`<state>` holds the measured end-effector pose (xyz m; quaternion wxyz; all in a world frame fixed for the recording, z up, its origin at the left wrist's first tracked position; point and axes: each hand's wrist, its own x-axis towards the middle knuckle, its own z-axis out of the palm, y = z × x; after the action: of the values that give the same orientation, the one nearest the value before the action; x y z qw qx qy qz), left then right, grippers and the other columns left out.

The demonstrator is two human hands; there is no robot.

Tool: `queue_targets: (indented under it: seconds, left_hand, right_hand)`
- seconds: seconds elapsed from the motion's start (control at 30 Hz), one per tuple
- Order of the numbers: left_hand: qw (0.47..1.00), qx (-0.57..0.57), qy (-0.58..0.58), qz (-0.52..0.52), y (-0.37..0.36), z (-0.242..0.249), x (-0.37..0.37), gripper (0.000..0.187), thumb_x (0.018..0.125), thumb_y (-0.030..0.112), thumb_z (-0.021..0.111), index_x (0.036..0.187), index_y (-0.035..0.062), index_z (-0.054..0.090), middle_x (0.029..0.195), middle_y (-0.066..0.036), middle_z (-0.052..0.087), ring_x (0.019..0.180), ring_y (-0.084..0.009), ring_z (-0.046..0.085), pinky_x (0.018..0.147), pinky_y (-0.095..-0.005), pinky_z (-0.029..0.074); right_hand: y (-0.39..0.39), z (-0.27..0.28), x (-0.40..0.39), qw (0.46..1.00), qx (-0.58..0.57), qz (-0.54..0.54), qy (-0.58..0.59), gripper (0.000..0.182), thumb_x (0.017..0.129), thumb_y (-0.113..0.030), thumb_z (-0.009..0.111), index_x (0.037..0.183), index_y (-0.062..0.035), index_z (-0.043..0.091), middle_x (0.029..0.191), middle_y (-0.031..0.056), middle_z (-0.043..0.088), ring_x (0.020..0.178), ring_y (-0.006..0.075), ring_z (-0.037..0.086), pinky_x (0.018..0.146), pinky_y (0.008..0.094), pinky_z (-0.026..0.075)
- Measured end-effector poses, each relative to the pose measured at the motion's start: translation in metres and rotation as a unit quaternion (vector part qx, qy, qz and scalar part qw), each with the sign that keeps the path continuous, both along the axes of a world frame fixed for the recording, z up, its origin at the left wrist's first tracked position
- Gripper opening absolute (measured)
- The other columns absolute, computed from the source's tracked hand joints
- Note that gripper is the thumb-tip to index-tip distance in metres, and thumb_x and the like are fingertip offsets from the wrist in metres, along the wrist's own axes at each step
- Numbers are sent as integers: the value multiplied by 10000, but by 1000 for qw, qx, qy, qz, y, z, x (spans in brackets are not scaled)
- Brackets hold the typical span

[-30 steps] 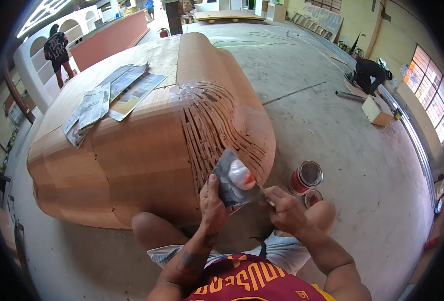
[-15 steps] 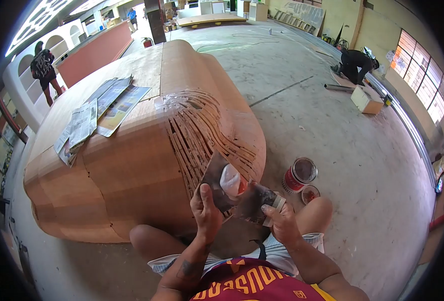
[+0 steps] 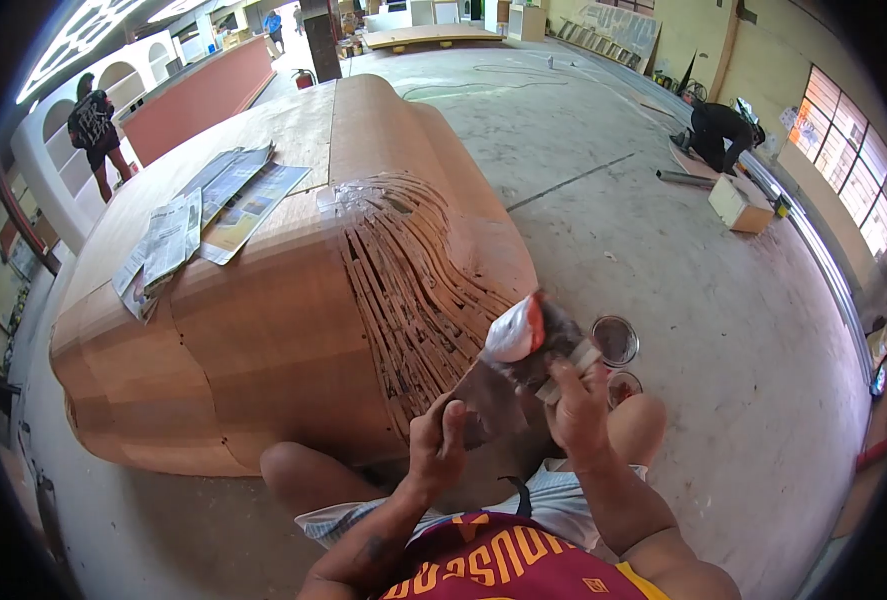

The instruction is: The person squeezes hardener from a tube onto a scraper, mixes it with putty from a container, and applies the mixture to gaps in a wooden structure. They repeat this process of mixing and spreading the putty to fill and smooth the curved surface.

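Note:
My left hand (image 3: 438,445) grips a thin, dark-smeared board (image 3: 488,405) by its lower left edge, thumb on top. At the board's upper end sits a lump of white paste (image 3: 510,335) with a red-orange streak along one side. My right hand (image 3: 578,405) is closed round the pale handle of a wide, dark-stained putty knife (image 3: 561,335), whose blade is up against the paste. Just beyond the board is the large curved wooden form (image 3: 273,360), with slatted, gapped strips (image 3: 413,290) fanning down its near corner.
An open can (image 3: 615,342) and a smaller container (image 3: 623,387) stand on the floor by my right knee. Newspapers (image 3: 203,215) lie on the form. One person (image 3: 725,135) crouches at the far right beside a box (image 3: 740,205); another person (image 3: 93,130) stands at the left.
The board has tipped and moved right with my left hand. My right hand has raised the putty knife to the paste, which now shows higher and further right, its red side uppermost.

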<state>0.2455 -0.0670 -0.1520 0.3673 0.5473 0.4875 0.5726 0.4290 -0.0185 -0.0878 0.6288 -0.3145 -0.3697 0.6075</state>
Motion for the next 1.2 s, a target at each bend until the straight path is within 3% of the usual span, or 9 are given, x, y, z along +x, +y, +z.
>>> queue_targets:
  seconds: [0.07, 0.13, 0.27, 0.3, 0.6, 0.8, 0.97, 1.1, 1.2]
  left_hand:
    - [991, -43, -124, 4, 5, -21, 2, 359, 1129, 286, 479, 1128, -14, 676, 830, -21, 640, 732, -95, 586, 662, -258, 473]
    - [947, -120, -294, -37, 14, -9, 3, 401, 1130, 349, 441, 1210, 10, 638, 1009, -68, 680, 911, -142, 666, 778, -305, 551]
    - [836, -154, -521, -76, 29, 17, 5, 440, 1133, 389, 396, 1312, 20, 556, 1207, -121, 680, 1076, -234, 719, 928, -405, 615]
    - [838, -131, -524, -75, 33, 15, 5, 438, 1132, 389, 403, 1315, 21, 552, 1215, -125, 678, 1084, -238, 716, 925, -415, 617]
    - [825, -76, -557, -62, 41, 7, 2, 448, 1138, 351, 406, 1348, -21, 541, 1235, -133, 680, 1100, -222, 706, 969, -391, 606]
    - [847, -71, -526, -30, 45, 16, -15, 464, 1139, 359, 401, 1328, -34, 560, 1190, -118, 689, 991, -194, 732, 895, -355, 634]
    - [901, -85, -425, 31, 51, -2, -17, 430, 1143, 326, 413, 1248, -37, 619, 1148, -99, 698, 1012, -158, 699, 926, -323, 583]
    - [909, -90, -405, 36, 49, -9, -11, 416, 1145, 323, 421, 1208, -22, 645, 1038, -56, 697, 896, -109, 665, 820, -286, 570]
    - [915, -102, -387, 55, 48, -21, -5, 430, 1148, 332, 416, 1145, -13, 673, 930, -8, 685, 782, -62, 609, 708, -243, 533]
  right_hand:
    - [2, -2, 9, 982, 152, -47, -104, 224, 998, 9, 559, 1221, 19, 577, 1162, 144, 662, 1007, 232, 699, 846, 353, 588]
    - [11, -5, 11, 892, 345, -83, -280, 229, 975, 49, 589, 1203, 23, 593, 1159, 158, 663, 1049, 259, 695, 866, 394, 584]
    - [12, 4, 6, 782, 447, -27, -433, 468, 849, 136, 656, 1287, -21, 616, 1209, 183, 631, 1103, 362, 675, 926, 421, 558]
    - [12, 5, 5, 767, 448, -8, -458, 562, 832, 120, 677, 1361, -47, 584, 1252, 193, 600, 1137, 390, 651, 935, 426, 554]
    - [11, 15, 9, 733, 367, 66, -570, 513, 917, -12, 648, 1416, -45, 534, 1263, 169, 609, 1161, 383, 635, 930, 437, 561]
    - [21, 12, 42, 618, 322, 134, -705, 632, 807, 20, 652, 1424, -62, 544, 1166, 161, 653, 1047, 385, 640, 915, 438, 553]
    - [18, 61, 25, 593, 371, 25, -714, 534, 825, 6, 655, 1353, -72, 617, 1128, 146, 667, 1018, 353, 647, 868, 435, 546]
    - [11, 67, -12, 545, 442, 51, -710, 531, 810, -7, 656, 1336, -74, 636, 1108, 125, 674, 966, 315, 651, 826, 413, 555]
    - [7, 44, -29, 485, 412, 159, -755, 553, 793, -28, 694, 1341, -78, 637, 1098, 111, 678, 922, 297, 650, 778, 394, 564]
